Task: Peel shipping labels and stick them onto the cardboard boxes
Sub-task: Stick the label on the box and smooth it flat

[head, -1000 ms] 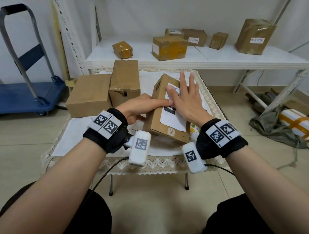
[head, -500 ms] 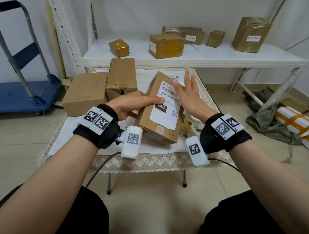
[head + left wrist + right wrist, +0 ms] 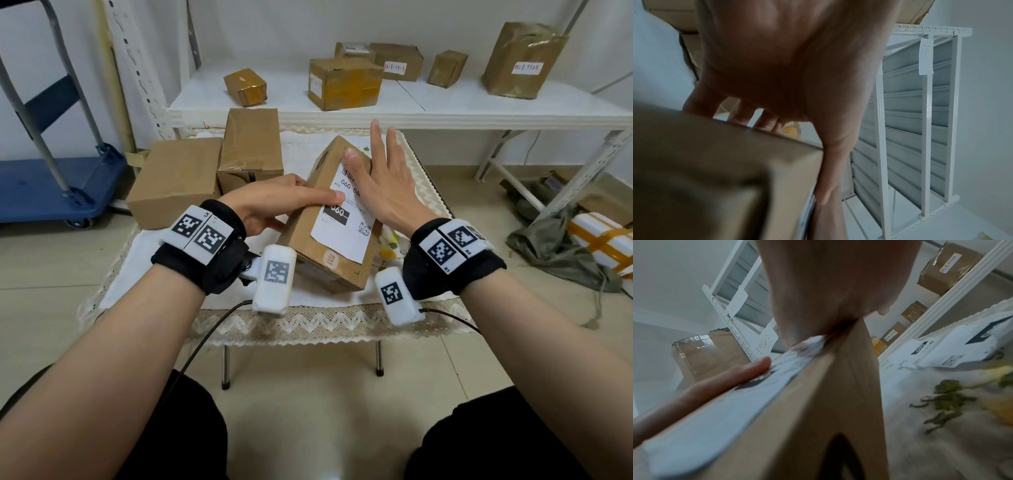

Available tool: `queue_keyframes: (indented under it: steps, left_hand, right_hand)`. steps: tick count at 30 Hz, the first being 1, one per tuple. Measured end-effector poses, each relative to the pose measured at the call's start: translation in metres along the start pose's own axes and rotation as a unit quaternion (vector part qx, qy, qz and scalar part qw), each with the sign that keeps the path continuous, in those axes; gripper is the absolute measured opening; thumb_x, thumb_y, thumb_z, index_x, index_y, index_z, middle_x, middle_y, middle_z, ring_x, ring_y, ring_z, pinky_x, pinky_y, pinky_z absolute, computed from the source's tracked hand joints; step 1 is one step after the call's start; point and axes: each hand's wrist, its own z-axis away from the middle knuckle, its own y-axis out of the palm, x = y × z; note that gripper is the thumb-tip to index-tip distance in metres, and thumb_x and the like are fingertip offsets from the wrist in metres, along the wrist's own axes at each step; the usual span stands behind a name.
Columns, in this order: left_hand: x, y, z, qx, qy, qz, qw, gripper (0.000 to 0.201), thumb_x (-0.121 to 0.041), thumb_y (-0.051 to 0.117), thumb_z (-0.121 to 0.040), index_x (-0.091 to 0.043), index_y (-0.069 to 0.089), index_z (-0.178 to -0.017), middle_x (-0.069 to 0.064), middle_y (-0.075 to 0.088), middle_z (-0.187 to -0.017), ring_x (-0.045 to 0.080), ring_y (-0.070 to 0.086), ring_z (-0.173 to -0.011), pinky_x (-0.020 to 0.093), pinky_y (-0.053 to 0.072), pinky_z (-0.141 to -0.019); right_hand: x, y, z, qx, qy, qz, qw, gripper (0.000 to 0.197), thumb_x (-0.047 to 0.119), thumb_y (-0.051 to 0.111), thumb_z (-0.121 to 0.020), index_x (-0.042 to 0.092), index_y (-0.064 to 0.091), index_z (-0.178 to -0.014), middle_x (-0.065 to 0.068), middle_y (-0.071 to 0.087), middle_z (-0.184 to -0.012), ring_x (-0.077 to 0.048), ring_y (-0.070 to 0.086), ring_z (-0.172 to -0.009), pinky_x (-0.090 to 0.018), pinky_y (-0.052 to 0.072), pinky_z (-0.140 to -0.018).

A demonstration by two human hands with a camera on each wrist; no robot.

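A brown cardboard box (image 3: 308, 253) lies tilted on the small cloth-covered table (image 3: 164, 274), with a white shipping label (image 3: 346, 233) stuck on its top face. My left hand (image 3: 281, 202) holds the box's left side, its thumb lying across the label's left edge. My right hand (image 3: 383, 171) lies flat with straight fingers on the label's upper right part, the thumb near the box's far end. In the right wrist view the label (image 3: 715, 402) runs along the box (image 3: 838, 402) under the left thumb (image 3: 731, 374). In the left wrist view my left hand (image 3: 797, 65) straddles the box edge (image 3: 715, 162).
Two plain boxes (image 3: 174, 178) (image 3: 251, 147) stand at the table's back left. Loose label sheets (image 3: 962, 344) lie on the cloth right of the box. Behind, a white shelf (image 3: 445, 109) carries several boxes. A blue trolley (image 3: 51, 185) stands left; a grey bag (image 3: 555, 246) lies on the floor right.
My right hand swept off the label toward the box's right edge, and now rests on the label's upper right. The left hand has kept its hold.
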Motion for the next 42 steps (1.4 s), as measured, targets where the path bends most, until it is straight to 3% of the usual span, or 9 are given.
queue_keyframes:
  steps: [4, 7, 10, 15, 19, 24, 27, 33, 42]
  left_hand:
    - [0.001, 0.0, 0.002, 0.001, -0.001, 0.003, 1.0, 0.067, -0.057, 0.078, -0.079, -0.017, 0.06, -0.13, -0.002, 0.077, -0.112, 0.017, 0.07, -0.111, 0.045, 0.053, -0.102]
    - [0.002, 0.001, 0.003, 0.0, 0.001, 0.008, 1.0, 0.072, -0.06, 0.08, -0.075, -0.017, 0.061, -0.13, -0.002, 0.077, -0.112, 0.02, 0.069, -0.113, 0.046, 0.05, -0.105]
    - [0.002, 0.002, 0.005, -0.002, 0.001, 0.017, 1.0, 0.06, -0.055, 0.075, -0.083, -0.017, 0.062, -0.128, -0.002, 0.078, -0.111, 0.02, 0.069, -0.114, 0.045, 0.05, -0.104]
    - [0.007, 0.0, 0.003, -0.009, -0.006, 0.013, 1.0, 0.085, -0.065, 0.082, -0.066, -0.018, 0.058, -0.133, -0.003, 0.077, -0.112, 0.016, 0.071, -0.111, 0.044, 0.053, -0.101]
    - [0.002, 0.002, 0.006, -0.005, -0.004, -0.002, 1.0, 0.053, -0.058, 0.071, -0.086, -0.02, 0.068, -0.123, -0.003, 0.078, -0.11, 0.02, 0.07, -0.113, 0.045, 0.05, -0.106]
    - [-0.004, 0.005, 0.008, 0.005, 0.004, -0.015, 1.0, 0.049, -0.058, 0.062, -0.092, -0.018, 0.073, -0.118, 0.0, 0.078, -0.11, 0.026, 0.067, -0.117, 0.046, 0.048, -0.108]
    - [-0.006, 0.007, 0.008, 0.007, 0.004, -0.016, 1.0, 0.041, -0.054, 0.066, -0.092, -0.019, 0.071, -0.111, -0.002, 0.079, -0.104, 0.02, 0.07, -0.11, 0.042, 0.05, -0.104]
    - [-0.001, 0.004, 0.0, 0.009, 0.013, -0.014, 1.0, 0.088, -0.069, 0.079, -0.064, -0.015, 0.058, -0.13, -0.002, 0.078, -0.109, 0.018, 0.072, -0.107, 0.042, 0.054, -0.098]
    - [-0.001, 0.003, -0.002, -0.003, 0.023, -0.005, 1.0, 0.085, -0.066, 0.079, -0.067, -0.014, 0.056, -0.13, -0.001, 0.077, -0.11, 0.018, 0.072, -0.106, 0.042, 0.056, -0.095]
  right_hand:
    - [0.004, -0.001, -0.005, -0.003, -0.008, 0.011, 1.0, 0.076, 0.067, 0.022, -0.102, 0.034, -0.014, -0.16, -0.001, -0.022, -0.169, -0.027, -0.018, -0.156, -0.056, -0.006, -0.125]
    - [0.005, -0.003, -0.008, -0.009, -0.012, 0.017, 1.0, 0.075, 0.066, 0.022, -0.102, 0.033, -0.013, -0.161, -0.002, -0.021, -0.169, -0.028, -0.017, -0.156, -0.057, -0.005, -0.125]
    - [0.005, -0.002, -0.009, -0.006, -0.018, 0.015, 1.0, 0.074, 0.065, 0.021, -0.103, 0.033, -0.013, -0.161, -0.002, -0.019, -0.169, -0.028, -0.016, -0.156, -0.057, -0.005, -0.124]
    - [0.001, -0.001, -0.013, 0.003, -0.01, 0.0, 1.0, 0.074, 0.066, 0.02, -0.103, 0.034, -0.013, -0.16, -0.001, -0.015, -0.17, -0.025, -0.012, -0.157, -0.058, -0.002, -0.124]
    - [0.004, -0.007, -0.01, -0.01, -0.017, -0.011, 1.0, 0.074, 0.065, 0.02, -0.103, 0.032, -0.015, -0.16, -0.002, -0.017, -0.17, -0.024, -0.013, -0.157, -0.056, -0.004, -0.125]
    - [0.017, 0.005, 0.003, 0.014, -0.077, 0.033, 0.996, 0.072, 0.064, 0.021, -0.103, 0.036, -0.013, -0.161, 0.002, -0.02, -0.169, -0.025, -0.018, -0.156, -0.052, -0.012, -0.122]
    - [0.016, 0.005, 0.004, 0.005, -0.072, 0.04, 0.997, 0.07, 0.063, 0.02, -0.104, 0.037, -0.011, -0.161, 0.002, -0.018, -0.17, -0.025, -0.016, -0.156, -0.053, -0.01, -0.124]
    - [0.017, -0.002, 0.001, -0.022, -0.062, 0.032, 0.997, 0.068, 0.06, 0.02, -0.105, 0.036, -0.011, -0.161, 0.0, -0.017, -0.17, -0.025, -0.013, -0.157, -0.055, -0.007, -0.124]
    - [0.019, -0.007, -0.001, -0.017, -0.059, 0.036, 0.997, 0.069, 0.062, 0.019, -0.104, 0.036, -0.011, -0.161, 0.0, -0.015, -0.17, -0.027, -0.011, -0.157, -0.055, -0.005, -0.125]
